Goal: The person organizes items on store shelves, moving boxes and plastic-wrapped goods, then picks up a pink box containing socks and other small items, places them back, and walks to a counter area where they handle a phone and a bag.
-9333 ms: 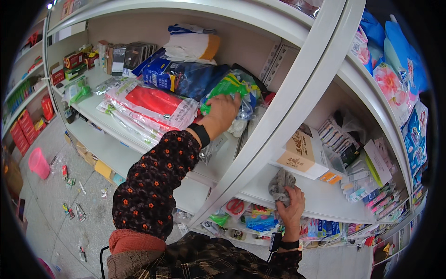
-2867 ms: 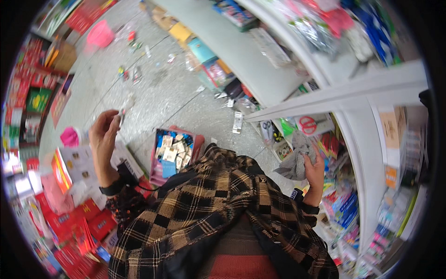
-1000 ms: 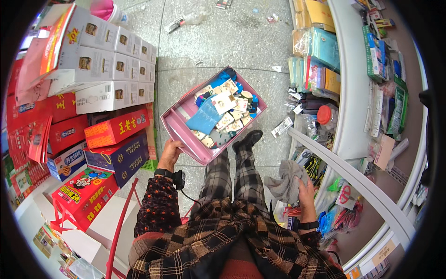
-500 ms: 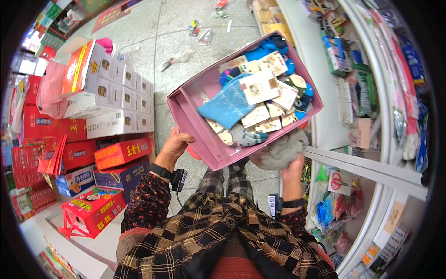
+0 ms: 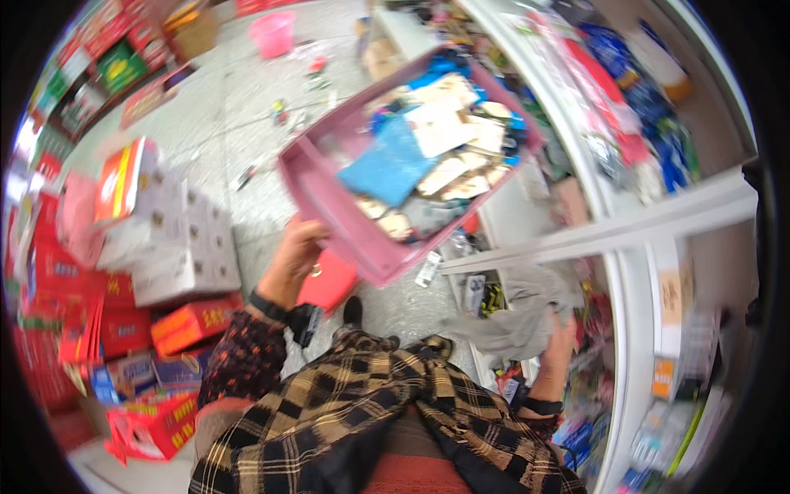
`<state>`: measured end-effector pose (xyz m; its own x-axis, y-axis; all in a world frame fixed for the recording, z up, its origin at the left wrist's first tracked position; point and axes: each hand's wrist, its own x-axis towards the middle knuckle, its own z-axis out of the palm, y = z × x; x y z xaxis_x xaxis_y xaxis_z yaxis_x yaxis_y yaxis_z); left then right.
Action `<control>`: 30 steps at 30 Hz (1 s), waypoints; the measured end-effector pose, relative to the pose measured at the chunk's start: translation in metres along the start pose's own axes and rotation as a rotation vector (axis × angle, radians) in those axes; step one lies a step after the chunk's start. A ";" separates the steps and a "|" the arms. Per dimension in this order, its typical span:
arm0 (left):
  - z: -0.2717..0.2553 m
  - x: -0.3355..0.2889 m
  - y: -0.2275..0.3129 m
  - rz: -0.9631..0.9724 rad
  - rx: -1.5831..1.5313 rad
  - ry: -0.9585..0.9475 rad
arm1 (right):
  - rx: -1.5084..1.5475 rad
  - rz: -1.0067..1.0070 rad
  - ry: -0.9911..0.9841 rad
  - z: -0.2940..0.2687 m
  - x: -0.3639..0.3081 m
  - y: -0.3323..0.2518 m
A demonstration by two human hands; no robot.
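Note:
A pink open box (image 5: 319, 193) is held up and tilted by my left hand (image 5: 295, 251), whose fingers and thumb grip its lower left corner. Inside lie socks on pale card backings, among them a light blue pair (image 5: 391, 160) in clear wrapping. My right hand (image 5: 561, 339), apart from the box at the lower right, clutches a crumpled grey cloth (image 5: 522, 317) that hangs loosely beside the shelf. Motion blurs this hand, and the cloth partly hides its fingers.
White shelves (image 5: 625, 226) packed with bagged goods run along my right. Stacked white cartons (image 5: 185, 235) and red boxes (image 5: 156, 424) stand to my left. A red object (image 5: 327, 281) is below the box. A pink bucket (image 5: 273, 34) and small litter are on the floor ahead.
The grey cloth has come out from under the box and moved right and down with my right hand. The box has shifted slightly left, and the whole view has swung.

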<state>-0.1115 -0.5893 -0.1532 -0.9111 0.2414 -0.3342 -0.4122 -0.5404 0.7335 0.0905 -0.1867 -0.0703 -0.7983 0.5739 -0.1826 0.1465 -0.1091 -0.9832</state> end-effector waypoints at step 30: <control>0.113 -0.047 0.044 -0.009 0.253 0.019 | -0.814 -0.944 -0.762 0.199 0.026 -0.072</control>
<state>-0.0869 -0.5329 -0.0382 -0.9083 0.2288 -0.3502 -0.4099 -0.3192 0.8545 -0.0570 -0.3260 -0.0033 -0.8546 -0.4176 0.3087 -0.5193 0.6845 -0.5116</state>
